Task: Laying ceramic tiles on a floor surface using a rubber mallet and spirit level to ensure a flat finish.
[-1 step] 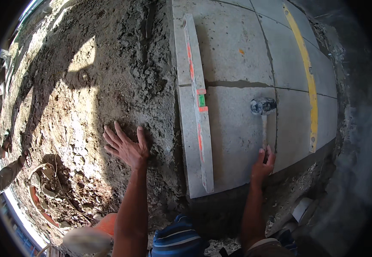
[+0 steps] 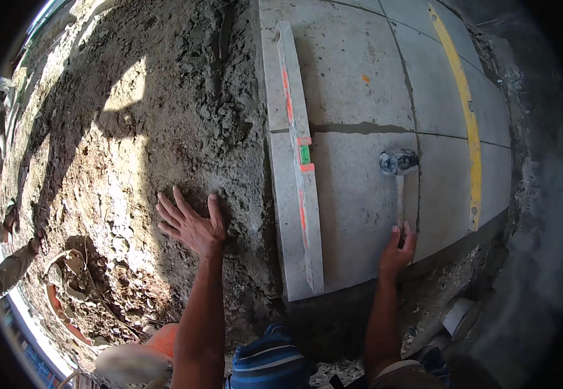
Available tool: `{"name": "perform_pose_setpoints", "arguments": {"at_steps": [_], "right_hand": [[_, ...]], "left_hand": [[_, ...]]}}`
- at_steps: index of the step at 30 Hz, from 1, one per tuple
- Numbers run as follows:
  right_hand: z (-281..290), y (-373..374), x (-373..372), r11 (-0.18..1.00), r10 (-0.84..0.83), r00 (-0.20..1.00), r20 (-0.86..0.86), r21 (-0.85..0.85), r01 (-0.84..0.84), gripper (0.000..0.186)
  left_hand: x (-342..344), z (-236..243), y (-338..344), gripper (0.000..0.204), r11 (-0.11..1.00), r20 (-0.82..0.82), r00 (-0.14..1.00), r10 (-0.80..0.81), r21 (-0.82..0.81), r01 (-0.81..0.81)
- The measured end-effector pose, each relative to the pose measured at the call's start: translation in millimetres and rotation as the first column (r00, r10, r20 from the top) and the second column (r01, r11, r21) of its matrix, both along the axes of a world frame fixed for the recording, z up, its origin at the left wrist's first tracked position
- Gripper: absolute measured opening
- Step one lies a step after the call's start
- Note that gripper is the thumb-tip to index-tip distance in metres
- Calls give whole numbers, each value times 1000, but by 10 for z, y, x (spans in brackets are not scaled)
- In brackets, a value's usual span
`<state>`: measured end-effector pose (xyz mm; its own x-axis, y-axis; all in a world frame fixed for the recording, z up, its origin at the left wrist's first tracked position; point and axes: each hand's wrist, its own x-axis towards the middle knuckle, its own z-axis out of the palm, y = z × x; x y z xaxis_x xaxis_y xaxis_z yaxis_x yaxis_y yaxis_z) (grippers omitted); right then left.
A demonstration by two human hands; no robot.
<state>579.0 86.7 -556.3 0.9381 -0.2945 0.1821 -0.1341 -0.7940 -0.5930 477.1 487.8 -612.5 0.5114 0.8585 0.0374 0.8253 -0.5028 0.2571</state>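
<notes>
With fingers spread, my left hand (image 2: 195, 227) is planted on the rough, damp soil (image 2: 194, 152) to the left of the tiles. My right hand (image 2: 398, 251) closes thumb and fingers round the handle end of a mallet (image 2: 398, 162) with a dark, worn head and pale handle. The mallet is over a large grey floor tile (image 2: 356, 214), its head near the seam with the tile on the right. Along this tile's left side lies a long spirit level (image 2: 299, 159) with red marks and a green vial, touched by neither hand.
A yellow straightedge (image 2: 468, 123) lies across the tiles on the right. At lower left is a rubble-filled round container (image 2: 67, 314) with an orange rim. Another person's legs (image 2: 9, 259) stand at the far left. Broken debris (image 2: 457, 318) lies below the tiles on the right.
</notes>
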Motion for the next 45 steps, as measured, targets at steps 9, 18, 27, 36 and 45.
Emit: {"name": "perform_pose_setpoints", "arguments": {"at_steps": [9,18,27,36,45], "right_hand": [[-22,103,9,999,-17,1000,-13,46,18,37],[-56,56,66,1000,21,997,-80,-9,-22,41],[-15,120,125,987,46,997,-66,-148,-56,46],[-19,50,204,968,105,987,-118,-217,-129,42],[512,-156,-1065,925,232,959,-161,341,-166,31]], "left_hand": [[15,-72,37,95,1000,-6,1000,-9,-6,9],[17,-61,57,97,1000,2,1000,-3,-4,3],[-1,-73,19,97,999,15,999,-29,-26,30],[-110,-284,76,102,996,10,1000,-24,82,23],[-250,-152,141,91,1000,259,966,2,-27,5]]}}
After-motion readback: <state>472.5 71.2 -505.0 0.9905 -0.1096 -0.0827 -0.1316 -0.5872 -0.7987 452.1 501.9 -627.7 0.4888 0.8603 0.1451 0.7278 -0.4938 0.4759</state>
